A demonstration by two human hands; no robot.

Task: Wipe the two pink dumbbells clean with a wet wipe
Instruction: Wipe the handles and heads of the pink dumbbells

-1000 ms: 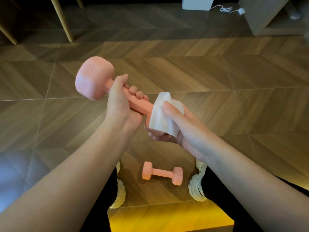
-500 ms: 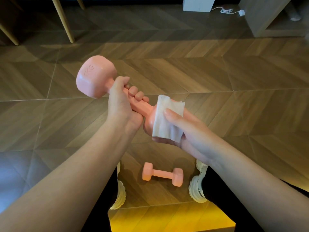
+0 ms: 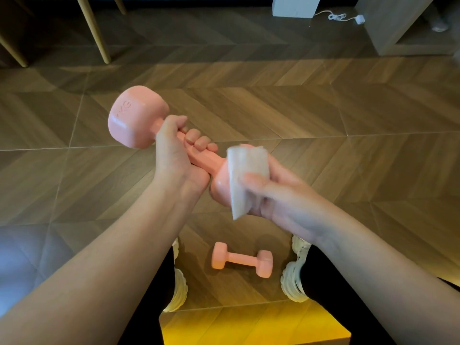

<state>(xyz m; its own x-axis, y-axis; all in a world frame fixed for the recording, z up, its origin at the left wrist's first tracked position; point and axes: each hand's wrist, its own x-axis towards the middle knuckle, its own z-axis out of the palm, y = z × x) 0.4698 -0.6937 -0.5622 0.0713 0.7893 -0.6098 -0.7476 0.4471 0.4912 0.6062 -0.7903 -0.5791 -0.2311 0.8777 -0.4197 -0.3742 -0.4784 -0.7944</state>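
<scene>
You stand on a herringbone wood floor [image 3: 323,108]. Above it you carry the held dumbbell [image 3: 135,118] tilted, with its far head up and to the left. Your left hand [image 3: 174,155] is wrapped round its handle. Your right hand [image 3: 281,195] is blurred, but it seems to cup the near head with the thumb pinning the wet wipe [image 3: 245,170] against it. The second dumbbell [image 3: 240,259] lies on the floor between your white shoes [image 3: 293,277].

Raised pale pink coated dumbbell [image 3: 135,118] and second pale pink dumbbell [image 3: 241,259] are matched in colour; folded white wet wipe [image 3: 245,168]; wooden floor [image 3: 348,115] is patterned in brown chevrons; chunky off-white shoes [image 3: 291,282]; black trousers [image 3: 316,282]
</scene>
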